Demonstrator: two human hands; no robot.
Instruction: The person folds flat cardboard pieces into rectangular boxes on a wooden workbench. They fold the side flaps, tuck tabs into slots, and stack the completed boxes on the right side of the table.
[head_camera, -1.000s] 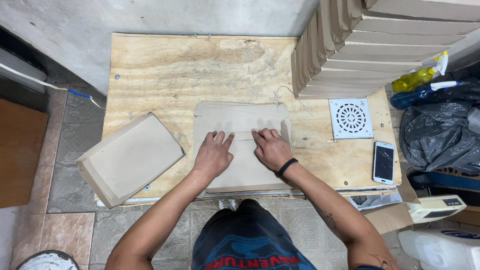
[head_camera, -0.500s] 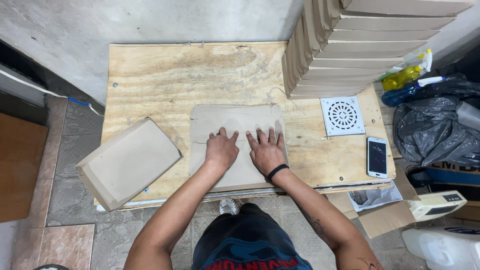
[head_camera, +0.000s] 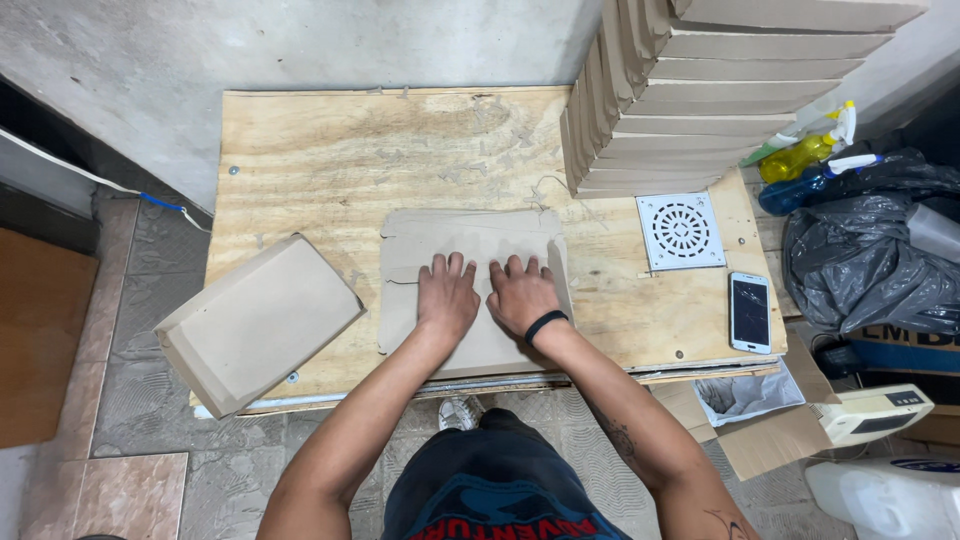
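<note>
A flat brown cardboard blank (head_camera: 470, 235) lies on the plywood table (head_camera: 330, 160), near its front edge. My left hand (head_camera: 446, 297) presses flat on the middle of the cardboard, fingers spread. My right hand (head_camera: 521, 295), with a black band at the wrist, lies flat right beside it on the same sheet. Both palms face down and neither hand grips anything. A folded cardboard box (head_camera: 255, 322) rests at the table's front left corner, partly over the edge.
A tall stack of flat cardboard (head_camera: 720, 90) stands at the back right. A white square drain grate (head_camera: 680, 231) and a phone (head_camera: 750, 311) lie on the right. Spray bottles (head_camera: 805, 150), a black bag (head_camera: 870, 260) and an open carton (head_camera: 770, 420) sit beyond the right edge.
Both hands have slid closer together on the cardboard sheet and now lie side by side near its middle. The view has shifted slightly.
</note>
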